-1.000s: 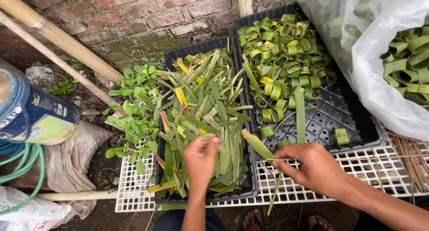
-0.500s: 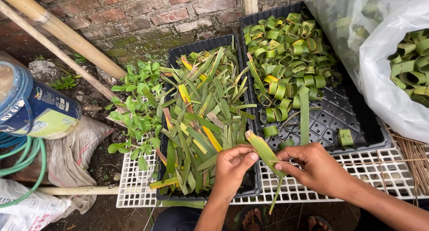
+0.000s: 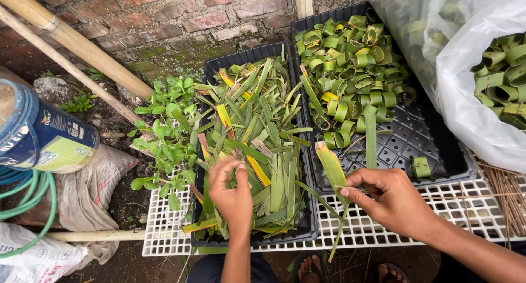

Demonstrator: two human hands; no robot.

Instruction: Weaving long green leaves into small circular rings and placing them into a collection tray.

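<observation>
My left hand (image 3: pixel 233 194) lies back-up on a pile of long green and yellow leaf strips (image 3: pixel 257 135) in the left black tray (image 3: pixel 309 228). Its fingertips press into the strips, and whether they pinch one is hidden. My right hand (image 3: pixel 392 198) is over the white grid (image 3: pixel 372 228) at the front of the right black tray (image 3: pixel 422 135). It pinches one leaf strip (image 3: pixel 331 163), which slants up and to the left. Several rolled leaf rings (image 3: pixel 350 64) fill the far part of that tray. One ring (image 3: pixel 421 167) lies alone near my right hand.
A white plastic bag (image 3: pixel 471 113) of leaf rings stands at right, thin sticks (image 3: pixel 507 198) beside it. Bamboo poles (image 3: pixel 71 39) lean on a brick wall (image 3: pixel 175 14). Small green plants (image 3: pixel 164 129), a blue can (image 3: pixel 38 135), a green hose (image 3: pixel 33 206) and sacks (image 3: pixel 82 195) lie at left.
My left hand went right to the strip in my right hand, then drew back left onto the pile. My right hand still holds the strip, now a little higher.
</observation>
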